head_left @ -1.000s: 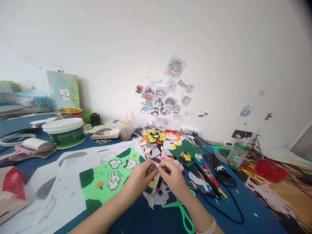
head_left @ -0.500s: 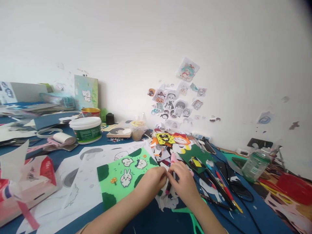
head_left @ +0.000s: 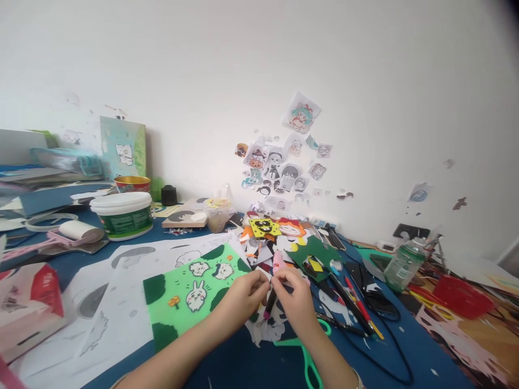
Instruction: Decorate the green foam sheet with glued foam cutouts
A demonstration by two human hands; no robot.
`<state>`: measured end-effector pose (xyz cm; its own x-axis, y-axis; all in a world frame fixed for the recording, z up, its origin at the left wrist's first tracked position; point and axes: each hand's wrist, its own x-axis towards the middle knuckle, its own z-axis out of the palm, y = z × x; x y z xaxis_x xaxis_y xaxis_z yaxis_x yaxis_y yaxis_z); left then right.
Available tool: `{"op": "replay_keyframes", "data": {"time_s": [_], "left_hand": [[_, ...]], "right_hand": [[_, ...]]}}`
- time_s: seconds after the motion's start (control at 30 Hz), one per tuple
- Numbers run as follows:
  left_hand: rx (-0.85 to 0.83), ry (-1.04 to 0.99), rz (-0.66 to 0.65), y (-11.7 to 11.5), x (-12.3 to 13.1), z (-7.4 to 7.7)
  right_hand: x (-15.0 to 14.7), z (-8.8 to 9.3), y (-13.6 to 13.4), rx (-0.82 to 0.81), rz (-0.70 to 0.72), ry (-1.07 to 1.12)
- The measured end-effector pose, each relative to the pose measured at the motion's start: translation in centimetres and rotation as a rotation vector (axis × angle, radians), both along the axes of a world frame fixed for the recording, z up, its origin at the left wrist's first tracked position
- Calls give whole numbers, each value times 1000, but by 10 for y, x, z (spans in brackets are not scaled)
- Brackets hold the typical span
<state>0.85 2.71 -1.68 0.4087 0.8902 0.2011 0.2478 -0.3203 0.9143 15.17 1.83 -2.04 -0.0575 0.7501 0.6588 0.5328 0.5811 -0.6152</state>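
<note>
My left hand [head_left: 248, 292] and my right hand [head_left: 292, 294] meet fingertip to fingertip over a heap of paper scraps [head_left: 265, 332]. Both have thumb and forefinger pinched together; whatever sits between them is too small to make out. Just beneath them lies a dark marker [head_left: 270, 305] with a pinkish end. Behind the right fingers stands out a pink tube-like item [head_left: 278, 260], partly covered. Left of my hands is a bright green sheet [head_left: 182, 319] bearing white cartoon figures and dark green patches. Green scissors [head_left: 308, 364] rest below my right wrist.
White printed sheets [head_left: 117, 302] spread left, beside a red-and-white packet [head_left: 32, 308]. Behind stands a white-lidded tub [head_left: 124, 216]. Pens [head_left: 357, 305], a black cable [head_left: 399, 356] and a clear green bottle [head_left: 405, 265] lie or stand right. Yellow and orange cutouts [head_left: 265, 227] sit at the back.
The view has turned slightly right, so the scene sits further left. My fingertips stay together above the scraps, with the wrists a little more raised.
</note>
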Motion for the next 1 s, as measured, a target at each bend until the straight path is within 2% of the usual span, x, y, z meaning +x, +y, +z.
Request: {"op": "replay_keyframes", "data": {"time_s": [0.17,0.23,0.3,0.4,0.5,0.63,0.77,0.87,1.0], "left_hand": [[41,46,38,-2,-1,3],[34,47,57,-2,-2,5],[20,47,77,-1,-2,5],[19,68,118,0,-3,3],[43,106,157,2,-5,2],[53,119,202,2,-6,6],[33,106,245,4,-8,11],[35,108,283,6,-10,13],[60,102,322,10,-14,13]], "right_hand": [[5,3,3,-11,14,-70],[14,4,8,3,-58,-182],[26,3,15,-10,-190,-332],[44,0,26,-183,-314,-526],[51,-3,36,-368,-279,-695],[48,-2,48,-354,-308,-825],[50,-1,50,-256,-335,-714],[56,0,44,-174,-323,-512],[61,1,38,-144,-226,-163]]}}
